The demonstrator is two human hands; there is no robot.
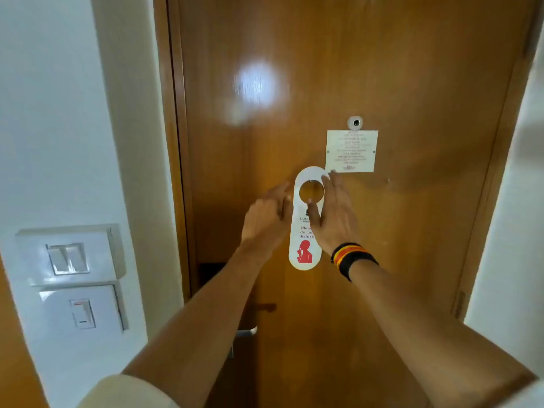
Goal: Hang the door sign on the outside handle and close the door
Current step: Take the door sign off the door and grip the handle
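Observation:
A white door sign (pixel 305 251) with a round hole, red "Please do not disturb" lettering and a red figure hangs upright in front of the wooden door (pixel 412 83). My right hand (pixel 334 219) holds it, thumb across the front below the hole, fingers behind its right edge. My left hand (pixel 266 216) rests at the sign's left edge, fingers curled loosely; whether it grips the sign is unclear. The door looks shut in its frame. The inside handle (pixel 245 331) shows as a metal lever low down, partly hidden behind my left forearm.
A peephole (pixel 355 122) and a white notice plate (pixel 351 151) sit on the door above the sign. Wall switches (pixel 68 258) and a second switch plate (pixel 84 314) are on the white wall at left. A white wall edge stands at right.

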